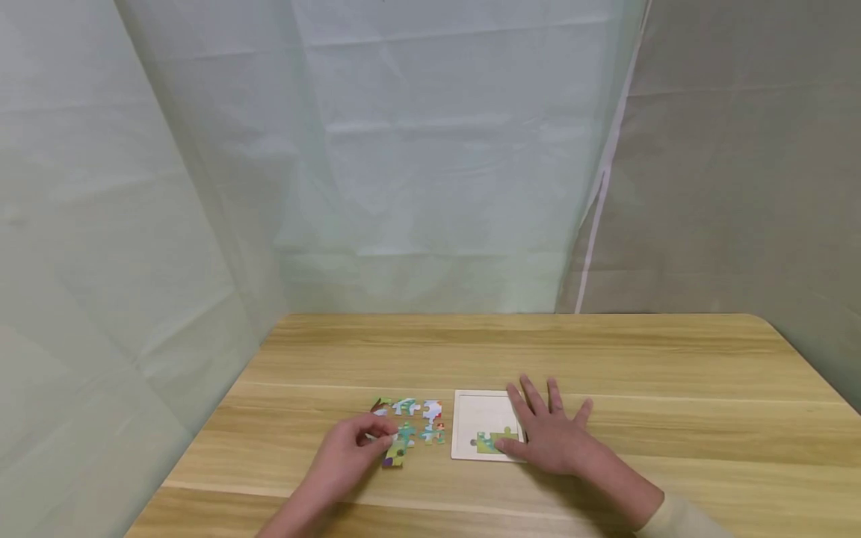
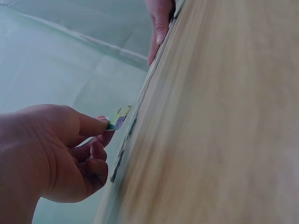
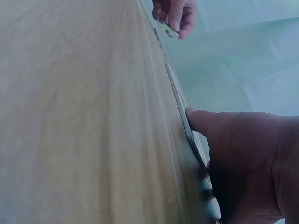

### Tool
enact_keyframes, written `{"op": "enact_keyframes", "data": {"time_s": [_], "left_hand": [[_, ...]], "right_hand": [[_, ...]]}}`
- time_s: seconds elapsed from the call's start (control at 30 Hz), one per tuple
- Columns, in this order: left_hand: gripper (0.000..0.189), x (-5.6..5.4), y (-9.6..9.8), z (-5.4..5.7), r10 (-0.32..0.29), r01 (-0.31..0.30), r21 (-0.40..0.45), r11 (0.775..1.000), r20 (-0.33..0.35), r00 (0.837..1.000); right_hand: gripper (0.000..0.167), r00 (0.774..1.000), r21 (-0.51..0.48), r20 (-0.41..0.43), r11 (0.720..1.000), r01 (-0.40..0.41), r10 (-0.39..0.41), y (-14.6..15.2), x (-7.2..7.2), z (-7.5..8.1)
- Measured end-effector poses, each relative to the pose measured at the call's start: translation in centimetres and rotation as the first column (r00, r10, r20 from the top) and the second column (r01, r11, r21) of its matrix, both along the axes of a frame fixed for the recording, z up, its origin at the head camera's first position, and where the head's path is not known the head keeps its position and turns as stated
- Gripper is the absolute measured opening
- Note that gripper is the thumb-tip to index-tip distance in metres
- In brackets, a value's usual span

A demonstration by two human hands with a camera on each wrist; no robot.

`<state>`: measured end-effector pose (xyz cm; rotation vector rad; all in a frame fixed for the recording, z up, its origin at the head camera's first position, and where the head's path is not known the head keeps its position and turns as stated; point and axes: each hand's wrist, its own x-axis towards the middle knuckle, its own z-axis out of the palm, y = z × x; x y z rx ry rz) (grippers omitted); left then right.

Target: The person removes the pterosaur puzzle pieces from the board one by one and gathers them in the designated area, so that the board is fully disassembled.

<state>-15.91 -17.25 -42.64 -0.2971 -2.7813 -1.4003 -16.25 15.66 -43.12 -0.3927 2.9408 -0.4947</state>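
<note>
Between thumb and fingers my left hand pinches a green and purple jigsaw piece, lifted above the table in the left wrist view. Under and beyond it lie several loose jigsaw pieces. To their right is a square, pale puzzle tray, where joined green pieces sit along the lower edge. My right hand lies spread over the tray's right side, fingers straight, its thumb on the green pieces. In the right wrist view that thumb rests at the tray's edge.
The wood-grain table extends around the tray and pieces on every side. Pale cloth sheets hang behind its back edge and along the left, with a darker grey sheet at the right.
</note>
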Motion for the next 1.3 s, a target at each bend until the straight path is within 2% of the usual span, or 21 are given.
{"op": "enact_keyframes", "data": {"time_s": [0.27, 0.53, 0.67, 0.97, 1.17, 1.3], "left_hand": [[0.009, 0.4, -1.6, 0.3, 0.012, -0.011, -0.016, 1.0, 0.04, 0.999], [0.006, 0.5, -3.3, 0.1, -0.06, 0.063, -0.047, 0.997, 0.074, 0.996], [0.007, 0.4, -3.8, 0.0, -0.075, 0.08, -0.052, 0.995, 0.084, 0.994], [0.012, 0.4, -3.8, -0.1, -0.02, 0.028, -0.099, 0.995, 0.077, 0.997], [0.012, 0.5, -3.7, -0.1, -0.007, 0.014, -0.099, 0.995, 0.072, 0.997], [0.011, 0.4, -3.4, 0.0, 0.039, -0.034, -0.095, 0.995, 0.06, 0.997]], "right_hand": [[0.1, 1.0, -0.003, -0.014, 1.0, -0.004, 0.004, 0.3, -0.2, -0.9], [0.099, 0.999, 0.008, 0.035, 1.0, 0.01, -0.01, 0.2, -0.1, 0.0], [0.096, 1.0, 0.006, 0.028, 1.0, 0.008, -0.009, 0.2, 0.0, 0.2], [0.096, 1.0, 0.008, 0.006, 1.0, 0.0, -0.001, 0.1, 0.1, 0.3], [0.095, 1.0, 0.012, 0.016, 1.0, -0.003, 0.003, 0.2, 0.0, 0.2], [0.095, 1.0, 0.001, 0.029, 1.0, -0.008, 0.008, 0.3, 0.0, 0.4]]}}
